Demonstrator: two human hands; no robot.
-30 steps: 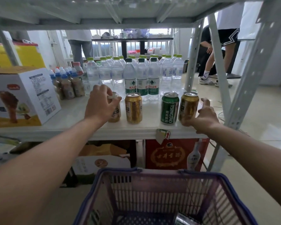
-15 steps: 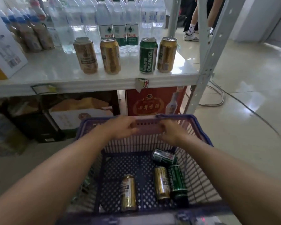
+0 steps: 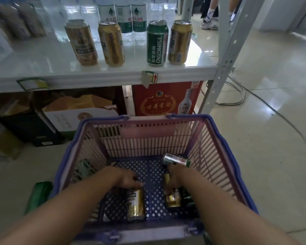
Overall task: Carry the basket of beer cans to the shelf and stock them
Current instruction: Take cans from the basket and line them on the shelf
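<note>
A blue and pink plastic basket (image 3: 145, 119) stands on the floor in front of the shelf. Both my hands reach down into it. My left hand (image 3: 126, 178) closes over the top of a gold beer can (image 3: 136, 206) lying on the basket floor. My right hand (image 3: 174, 175) grips the top of a second gold can (image 3: 171, 199), with a dark green can (image 3: 188, 199) beside it. Another green can (image 3: 175, 160) lies against the far right corner. On the white shelf (image 3: 42, 68) stand several cans, among them a green Tsingtao can (image 3: 156, 43) and gold ones (image 3: 111, 43).
Water bottles (image 3: 124, 15) fill the shelf behind the cans. Under the shelf are a red box (image 3: 159, 101) and cardboard boxes (image 3: 74, 112). A grey shelf post (image 3: 224, 55) rises at right, with cables (image 3: 237, 96) on the tiled floor. A green object (image 3: 39, 195) lies left of the basket.
My hands left the cans on the shelf, passed the basket's far rim and went down inside onto two gold cans. The view tilted downward and closer.
</note>
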